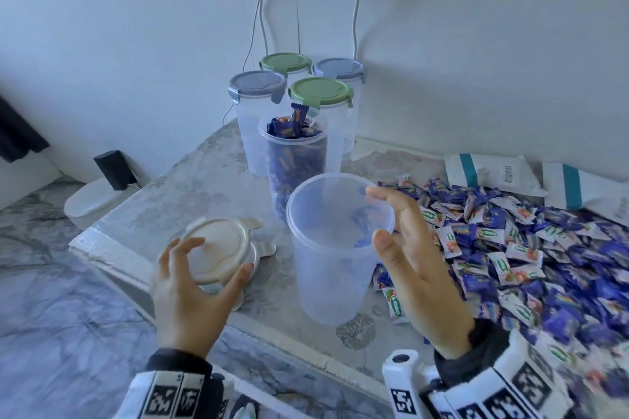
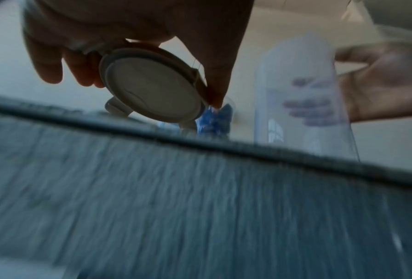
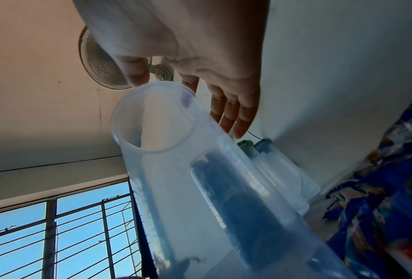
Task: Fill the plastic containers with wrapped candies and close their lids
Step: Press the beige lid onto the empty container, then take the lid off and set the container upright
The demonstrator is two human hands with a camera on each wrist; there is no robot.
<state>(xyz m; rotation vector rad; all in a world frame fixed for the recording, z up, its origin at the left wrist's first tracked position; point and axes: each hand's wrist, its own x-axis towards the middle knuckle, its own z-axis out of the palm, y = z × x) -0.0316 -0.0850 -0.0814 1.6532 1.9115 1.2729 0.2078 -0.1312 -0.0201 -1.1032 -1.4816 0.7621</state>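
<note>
Head view: a table point(image 1: 190, 177) covered with a pale patterned cloth is seen from above, with both hands in the foreground.
Left hand: the left hand point(image 1: 190, 286) is curled around a cream lid point(image 1: 218, 248), the thumb on the near right edge and the fingertips on the left rim; the lid is held tilted above the table's left part.
Left wrist view: the cream lid point(image 2: 152, 85) is shown gripped between thumb and fingers, its latch tabs hanging down; the picture is blurred.
Right hand: the right hand point(image 1: 418, 258) is held with fingers spread and nearly straight, just beside the right side of the empty container point(image 1: 330, 248); whether the fingertips touch its wall cannot be told.
Right wrist view: the fingers point(image 3: 233, 113) are seen extended behind the rim of the empty container point(image 3: 167, 132), nothing being gripped.
Empty container: it stands upright without a lid near the front edge of the table, between the two hands.
Filled container: an open container point(image 1: 294, 160) packed to the brim with blue wrapped candies is placed just behind the empty one.
Closed containers: four lidded containers point(image 1: 320, 95), two with green lids and two with grey-blue lids, are grouped at the back by the wall.
Loose candies: a large heap of wrapped candies point(image 1: 510, 248), blue and white, is spread over the right part of the table.
Packages: white packages point(image 1: 493, 173) with teal stripes are laid behind the heap.
</note>
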